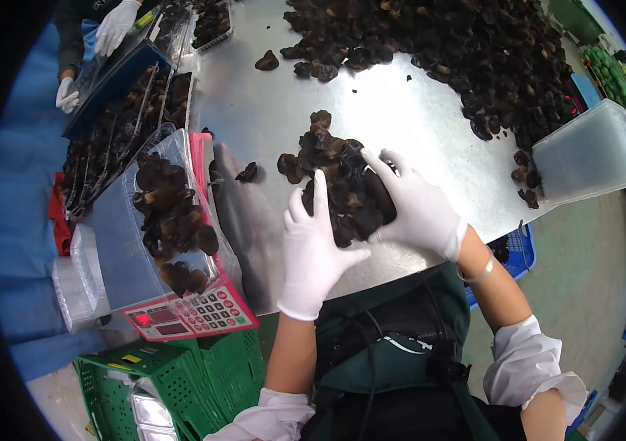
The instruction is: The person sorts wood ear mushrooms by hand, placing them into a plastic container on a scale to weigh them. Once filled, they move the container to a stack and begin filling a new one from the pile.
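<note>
Both my hands wear white gloves and cup a small heap of dark wood-ear mushrooms on the shiny metal table. My left hand presses the heap from the near left side, fingers up. My right hand wraps it from the right. A few loose pieces lie just left of the heap.
A big mound of mushrooms covers the far table. A clear tray of mushrooms sits on a pink scale at left. An empty clear tray overhangs the right edge. Another person's gloved hands work at top left. Green crates stand below.
</note>
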`<act>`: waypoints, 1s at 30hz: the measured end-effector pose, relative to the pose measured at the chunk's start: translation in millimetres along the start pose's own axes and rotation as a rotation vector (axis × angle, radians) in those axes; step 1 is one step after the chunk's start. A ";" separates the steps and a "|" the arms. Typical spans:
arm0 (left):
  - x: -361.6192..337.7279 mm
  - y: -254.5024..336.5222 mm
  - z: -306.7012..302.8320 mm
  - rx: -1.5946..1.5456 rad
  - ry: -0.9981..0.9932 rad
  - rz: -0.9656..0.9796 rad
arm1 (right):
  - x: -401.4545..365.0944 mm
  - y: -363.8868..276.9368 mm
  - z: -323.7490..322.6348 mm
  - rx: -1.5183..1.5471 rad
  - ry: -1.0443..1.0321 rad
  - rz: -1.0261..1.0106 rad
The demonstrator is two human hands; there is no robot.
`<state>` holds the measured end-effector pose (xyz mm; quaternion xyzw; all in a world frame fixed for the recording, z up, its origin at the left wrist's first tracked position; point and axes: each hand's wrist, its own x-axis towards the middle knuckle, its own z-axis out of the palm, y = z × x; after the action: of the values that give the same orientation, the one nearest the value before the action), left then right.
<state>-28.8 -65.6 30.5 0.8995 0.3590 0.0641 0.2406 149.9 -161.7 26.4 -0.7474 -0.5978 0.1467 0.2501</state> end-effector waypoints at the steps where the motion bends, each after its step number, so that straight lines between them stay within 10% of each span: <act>1: 5.7 -1.6 7.1 -0.058 0.074 0.000 | 8.4 0.8 0.2 0.060 -0.033 0.044; 11: 19.9 -1.5 -4.6 -0.647 0.123 0.047 | 17.8 -16.9 -5.0 0.893 -0.028 0.017; 24: -21.7 30.8 -82.6 -0.519 0.494 0.120 | 37.7 -94.3 -66.9 0.895 -0.130 -0.022; 30: -58.2 -23.3 -130.0 -0.312 0.805 -0.069 | 110.9 -161.0 -28.8 0.770 -0.232 -0.567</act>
<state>-123.3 -40.1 136.6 0.7431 0.4399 0.4555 0.2166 59.7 -34.4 147.6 -0.3872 -0.7039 0.3656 0.4700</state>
